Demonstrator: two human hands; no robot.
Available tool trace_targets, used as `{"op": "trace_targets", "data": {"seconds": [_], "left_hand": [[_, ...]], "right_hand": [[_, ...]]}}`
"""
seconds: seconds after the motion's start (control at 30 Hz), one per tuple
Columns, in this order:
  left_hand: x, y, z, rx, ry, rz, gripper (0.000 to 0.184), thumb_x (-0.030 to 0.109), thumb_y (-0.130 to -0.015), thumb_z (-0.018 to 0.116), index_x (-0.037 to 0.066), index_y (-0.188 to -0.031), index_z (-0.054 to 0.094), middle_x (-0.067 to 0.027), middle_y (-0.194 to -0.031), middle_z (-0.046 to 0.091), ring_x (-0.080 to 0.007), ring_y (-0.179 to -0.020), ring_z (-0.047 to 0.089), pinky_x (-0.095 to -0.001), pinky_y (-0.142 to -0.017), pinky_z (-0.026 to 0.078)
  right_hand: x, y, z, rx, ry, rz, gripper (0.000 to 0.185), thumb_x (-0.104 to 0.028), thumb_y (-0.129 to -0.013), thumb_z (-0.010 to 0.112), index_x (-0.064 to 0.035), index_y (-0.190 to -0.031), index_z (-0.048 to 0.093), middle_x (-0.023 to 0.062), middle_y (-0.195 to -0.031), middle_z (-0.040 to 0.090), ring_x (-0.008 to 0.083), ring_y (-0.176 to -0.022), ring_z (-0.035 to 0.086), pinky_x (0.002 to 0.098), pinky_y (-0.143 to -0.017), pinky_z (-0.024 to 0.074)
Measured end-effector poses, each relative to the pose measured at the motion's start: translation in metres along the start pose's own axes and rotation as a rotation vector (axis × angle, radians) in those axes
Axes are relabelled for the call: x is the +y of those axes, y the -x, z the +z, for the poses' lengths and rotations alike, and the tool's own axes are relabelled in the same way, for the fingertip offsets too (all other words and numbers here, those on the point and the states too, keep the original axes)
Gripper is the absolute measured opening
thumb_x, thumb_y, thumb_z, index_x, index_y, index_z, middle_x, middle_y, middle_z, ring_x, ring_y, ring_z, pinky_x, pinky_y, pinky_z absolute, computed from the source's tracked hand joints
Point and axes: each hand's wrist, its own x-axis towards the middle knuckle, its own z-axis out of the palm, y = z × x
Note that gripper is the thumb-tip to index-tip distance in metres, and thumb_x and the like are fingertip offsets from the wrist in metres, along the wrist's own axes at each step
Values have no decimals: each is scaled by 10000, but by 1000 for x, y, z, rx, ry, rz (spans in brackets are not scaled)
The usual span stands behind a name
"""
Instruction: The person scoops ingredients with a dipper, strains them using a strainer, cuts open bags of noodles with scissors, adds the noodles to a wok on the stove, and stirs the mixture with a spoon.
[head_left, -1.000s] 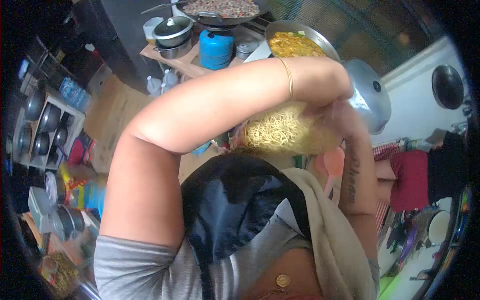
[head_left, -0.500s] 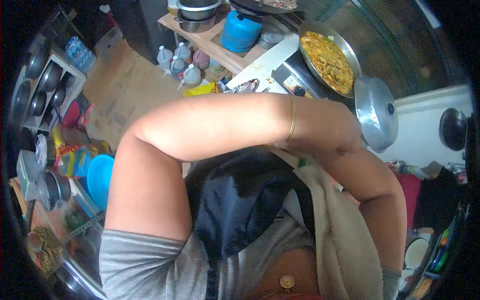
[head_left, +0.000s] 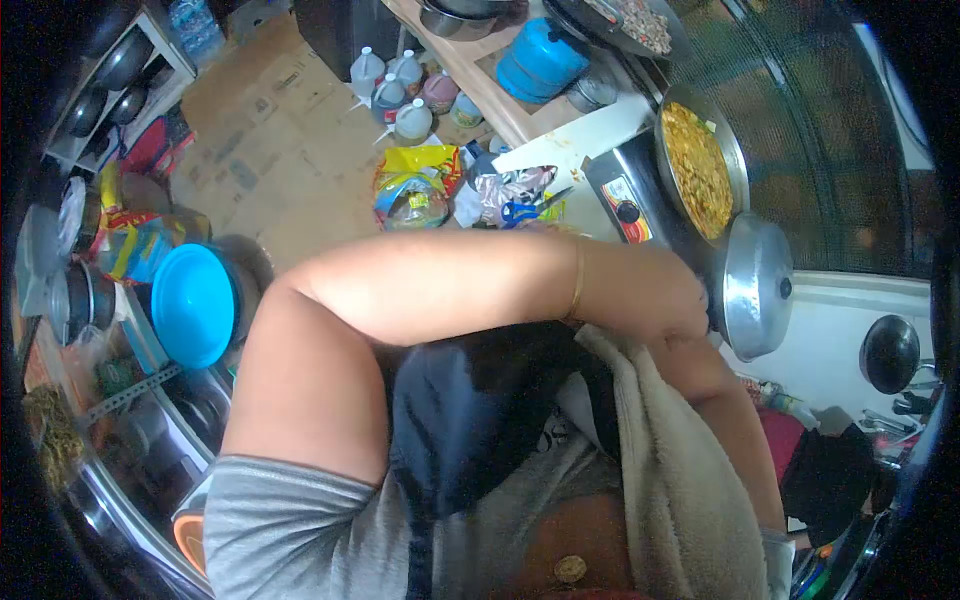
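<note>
My arms are crossed in front of my body. My left hand [head_left: 645, 290], with a thin gold bracelet [head_left: 578, 285] at its wrist, lies back up over my right forearm; its fingertips are hidden, so I cannot tell how they are bent. My right hand is out of sight beneath the left arm. Under the arms are a black apron [head_left: 470, 410] and a beige towel [head_left: 680, 460] hanging from my shoulder. Nearest the left hand is an upright metal pot lid [head_left: 755, 300], beside a stove [head_left: 625, 190] with a wide pan [head_left: 743, 170] of yellow-brown food [head_left: 697, 175].
Blue-handled scissors [head_left: 520, 212] lie by a yellow plastic bag [head_left: 420, 165]. Several jugs [head_left: 412, 120] stand on the floor near a wooden table [head_left: 500, 105] with a blue gas cylinder [head_left: 540, 60]. A blue basin [head_left: 193, 305] is at left; a black pan [head_left: 890, 354] hangs at right.
The view has shifted, so the stove, pan and jugs sit lower and further right, and more of the floor, bag and scissors shows. My arms stay crossed.
</note>
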Motion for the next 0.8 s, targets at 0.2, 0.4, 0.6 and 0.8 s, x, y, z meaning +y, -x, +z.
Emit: {"op": "trace_targets", "data": {"seconds": [0.2, 0.4, 0.6, 0.8], "left_hand": [[-30, 80, -17, 319, 529, -609, 298, 204, -854, 637, 47, -1106, 617, -138, -925, 677, -269, -833, 658, -375, -737, 518], [-124, 231, 97, 33, 257, -1206, 455, 127, -821, 667, 70, -1258, 559, -151, -1066, 668, -289, -983, 637, -375, -871, 499], [-115, 214, 144, 71, 287, -1200, 745, 140, -740, 738, 90, -1407, 411, -241, -1306, 537, -399, -1201, 519, -436, -1008, 434], [-119, 219, 164, 184, 261, -1233, 666, 91, -754, 694, 88, -1369, 438, -231, -1180, 610, -393, -1134, 565, -427, -970, 454]], "right_hand": [[2, -1, 6, -1, -1, 31, 409, -286, -951, 454, -101, -1308, 528, 165, -1296, 560, 295, -1138, 585, 426, -986, 440], [8, -8, 7, -2, -22, 58, 401, -275, -955, 438, -101, -1307, 523, 183, -1284, 564, 307, -1143, 581, 431, -991, 435], [4, -22, 1, -22, -43, 102, 395, -264, -959, 423, -101, -1306, 518, 200, -1272, 569, 318, -1148, 576, 437, -995, 430], [7, -13, -1, -56, -73, 150, 389, -253, -964, 407, -101, -1306, 513, 218, -1260, 573, 330, -1154, 572, 442, -1000, 425]]}}
